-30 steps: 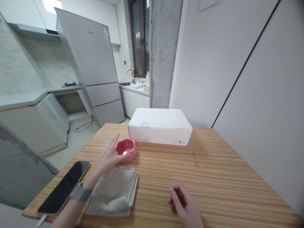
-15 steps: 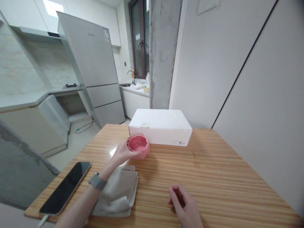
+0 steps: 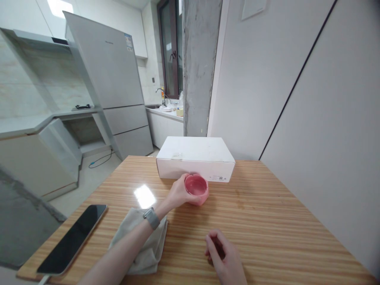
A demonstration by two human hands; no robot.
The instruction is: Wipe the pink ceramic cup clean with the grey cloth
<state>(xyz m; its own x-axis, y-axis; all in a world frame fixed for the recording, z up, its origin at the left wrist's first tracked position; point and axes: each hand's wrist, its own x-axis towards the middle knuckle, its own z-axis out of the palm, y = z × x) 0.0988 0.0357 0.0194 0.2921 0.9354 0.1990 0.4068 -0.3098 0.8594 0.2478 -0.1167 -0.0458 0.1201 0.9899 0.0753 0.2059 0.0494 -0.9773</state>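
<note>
Evidently, the left hand (image 3: 179, 192) has a firm enough hold on the glossy pink faceted bowl (image 3: 198, 190): it is spread only as wide as the vessel's near-round body, thumb along the near side and fingers around toward the far rim. Gripping from the left makes sense, since that is the side the forearm comes from, and it leaves the mouth of the bowl uncovered and facing up. The bowl is just in front of the white rectangular cardboard box (image 3: 196, 158), near the middle of the wood-grain table (image 3: 282, 221); whether its base touches the tabletop or hangs slightly above it, I cannot tell. The box sits at the far edge, probably so that the nearer surface stays within easy reach. Beneath the left forearm, with its grey-banded watch (image 3: 152, 217), lies the folded grey-beige cloth (image 3: 151, 253), partly hidden; the arm crosses it because the cloth is between the person and the bowl. Well to the left, the black-screened phone (image 3: 73, 239) lies flat near the table's edge, likely to suit the white cable (image 3: 44, 280) at its near end. The right hand (image 3: 224, 253) is loosely curled low over the near part of the table, with nothing visible in it, apparently idle because one hand suffices for so small a vessel.
</note>
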